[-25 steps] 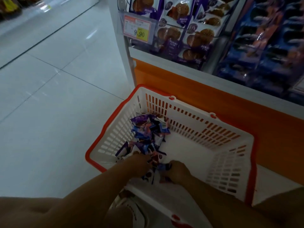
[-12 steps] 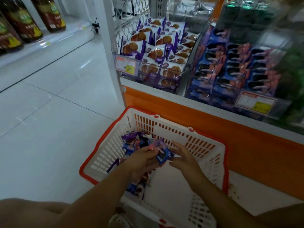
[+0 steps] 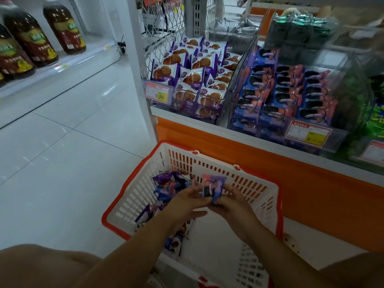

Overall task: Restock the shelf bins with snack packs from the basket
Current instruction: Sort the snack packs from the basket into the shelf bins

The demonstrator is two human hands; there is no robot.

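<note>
Over on the left, big brown drink bottles [image 3: 62, 28] stood upright in a row on a low white shelf [image 3: 87, 59], green-and-yellow labels facing out, small yellow tags [image 3: 62, 67] dotted along its edge. Pale, glossy floor tiles [image 3: 62, 163] ran between, thin dark joints crossing them. A small black object [image 3: 121, 45] sat at the shelf's far end, too blurred to name. A white upright post [image 3: 137, 59] framed the display, with wire mesh [image 3: 162, 23] behind it. A red-and-yellow price label [image 3: 159, 93] read 9.90; a second label [image 3: 307, 133] to the right was unreadable. Below ran a bright orange base panel [image 3: 311, 194].
</note>
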